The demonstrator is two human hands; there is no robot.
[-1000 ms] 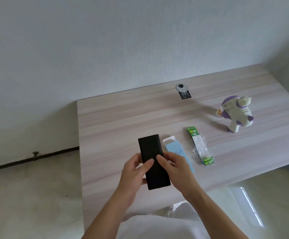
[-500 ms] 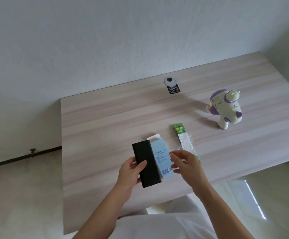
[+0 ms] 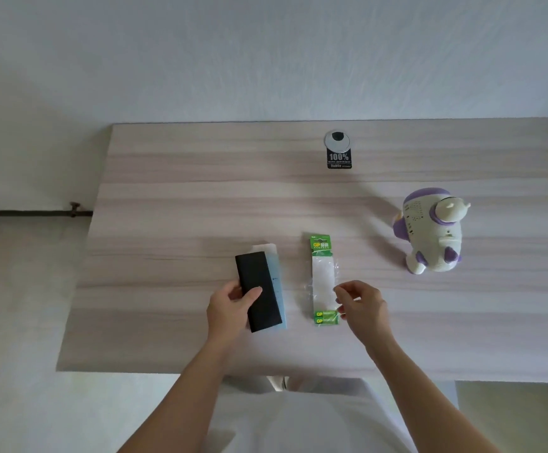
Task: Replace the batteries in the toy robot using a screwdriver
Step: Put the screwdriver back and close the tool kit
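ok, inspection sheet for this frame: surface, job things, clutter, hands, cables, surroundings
Surface: table, pale wood grain.
Job's things: toy robot at right; battery pack flat, two green cells at its near end; black case over a blue sleeve; no screwdriver in sight.
Clutter: grommet with a black 100% sticker, far side.
Hands: left hand grips the black case; right hand, loosely curled, at the battery pack's edge; contact unclear.
Cables: none on the table; dark line along the wall base, left, pipe or cable unclear.
Surroundings: white wall, pale floor.
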